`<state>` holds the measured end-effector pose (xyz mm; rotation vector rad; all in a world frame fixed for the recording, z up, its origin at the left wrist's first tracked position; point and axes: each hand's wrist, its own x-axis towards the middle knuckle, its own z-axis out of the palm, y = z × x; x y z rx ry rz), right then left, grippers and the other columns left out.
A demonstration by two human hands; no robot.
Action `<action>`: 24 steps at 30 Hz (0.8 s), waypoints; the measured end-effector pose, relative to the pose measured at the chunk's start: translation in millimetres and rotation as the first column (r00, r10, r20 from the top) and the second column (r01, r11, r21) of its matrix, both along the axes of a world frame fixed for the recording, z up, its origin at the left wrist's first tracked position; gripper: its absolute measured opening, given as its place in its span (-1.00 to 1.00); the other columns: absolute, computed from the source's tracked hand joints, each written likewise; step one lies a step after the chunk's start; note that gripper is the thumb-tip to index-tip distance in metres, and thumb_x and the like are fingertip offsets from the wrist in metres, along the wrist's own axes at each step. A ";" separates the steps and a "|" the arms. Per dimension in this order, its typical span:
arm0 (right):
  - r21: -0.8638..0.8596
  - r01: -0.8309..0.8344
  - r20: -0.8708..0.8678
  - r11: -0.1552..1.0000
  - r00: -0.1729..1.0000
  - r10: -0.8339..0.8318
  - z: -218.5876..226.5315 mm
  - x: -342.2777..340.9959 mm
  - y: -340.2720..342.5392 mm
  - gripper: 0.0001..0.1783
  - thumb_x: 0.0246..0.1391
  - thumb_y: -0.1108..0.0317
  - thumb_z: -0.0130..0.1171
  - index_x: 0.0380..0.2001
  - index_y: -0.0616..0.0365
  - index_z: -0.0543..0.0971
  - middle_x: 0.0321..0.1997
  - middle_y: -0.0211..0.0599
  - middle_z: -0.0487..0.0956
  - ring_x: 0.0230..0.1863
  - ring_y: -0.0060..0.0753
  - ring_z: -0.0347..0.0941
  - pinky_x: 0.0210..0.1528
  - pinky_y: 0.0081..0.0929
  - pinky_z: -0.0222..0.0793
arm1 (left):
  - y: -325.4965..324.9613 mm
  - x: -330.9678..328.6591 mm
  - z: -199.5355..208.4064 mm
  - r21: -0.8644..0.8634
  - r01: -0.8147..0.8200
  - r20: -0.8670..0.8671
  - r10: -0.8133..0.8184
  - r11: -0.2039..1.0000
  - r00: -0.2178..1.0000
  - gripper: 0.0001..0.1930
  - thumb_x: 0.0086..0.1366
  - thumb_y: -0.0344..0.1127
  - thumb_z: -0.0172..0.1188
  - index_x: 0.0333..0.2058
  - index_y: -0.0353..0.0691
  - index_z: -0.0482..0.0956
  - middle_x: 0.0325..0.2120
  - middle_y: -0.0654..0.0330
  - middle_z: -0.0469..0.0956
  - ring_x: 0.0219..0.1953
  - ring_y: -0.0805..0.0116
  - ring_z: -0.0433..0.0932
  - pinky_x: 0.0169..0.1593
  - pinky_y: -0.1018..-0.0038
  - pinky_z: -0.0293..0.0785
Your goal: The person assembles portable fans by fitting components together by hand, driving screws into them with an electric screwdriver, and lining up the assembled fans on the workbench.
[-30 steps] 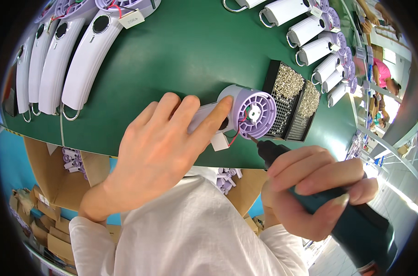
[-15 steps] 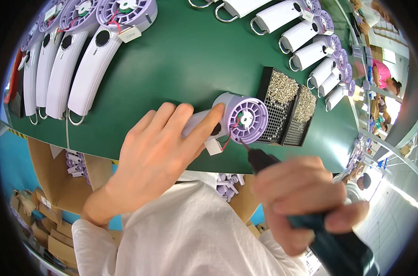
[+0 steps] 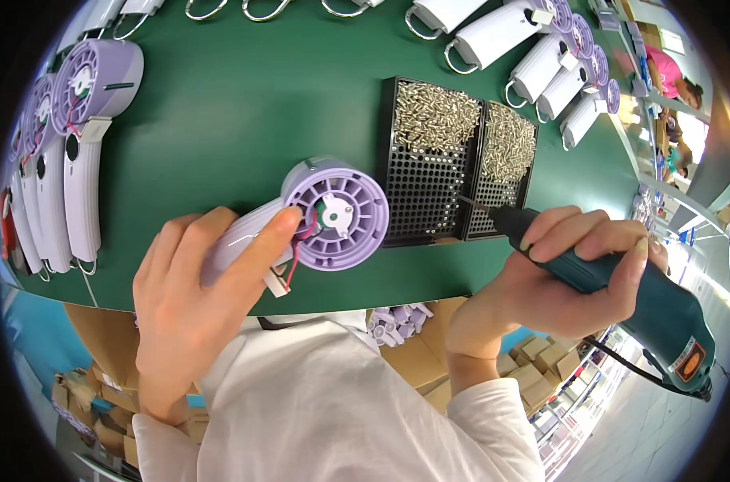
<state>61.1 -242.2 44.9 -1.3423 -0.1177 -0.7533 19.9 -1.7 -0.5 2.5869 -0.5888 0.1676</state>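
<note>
My left hand (image 3: 180, 293) is wrapped around the handle of a white and purple handheld fan (image 3: 345, 178), lying on the green table. The fan's round head faces up, with the motor hub showing in the middle. Red wires run from it to a small white block (image 3: 276, 282) beside the handle. In my right hand (image 3: 570, 277) is a dark teal electric screwdriver (image 3: 666, 317), gripped around its body. Its thin bit points left, over the perforated black screw trays (image 3: 389, 189), near the divider between them. Whether a screw sits on the bit is too small to tell.
Silver screws (image 3: 435, 116) are heaped at the far end of the trays. Fan bodies (image 3: 82, 189) stand in a row at the left, and more white fan handles (image 3: 493, 36) line the far right. Cardboard boxes (image 3: 417, 365) with purple parts sit below the table edge. Other people are at far right.
The screwdriver bit has moved away from the fan's rim to above the screw trays. My left hand still holds the fan. The whole view has shifted, so the table things appear displaced.
</note>
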 end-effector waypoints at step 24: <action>-0.128 -0.035 -0.072 0.991 0.997 0.026 -3.2 1.5 3.5 -0.78 0.13 0.37 -0.15 -0.15 0.05 0.17 -0.62 -0.22 0.27 -0.86 -0.30 0.21 -0.83 -0.32 0.28 | 4.0 -2.2 1.5 -0.034 0.006 -0.012 -0.006 0.999 1.000 -0.37 -0.30 -0.45 0.30 -0.10 0.12 0.60 -0.39 0.20 0.42 -0.54 0.35 0.36 -0.50 0.52 0.28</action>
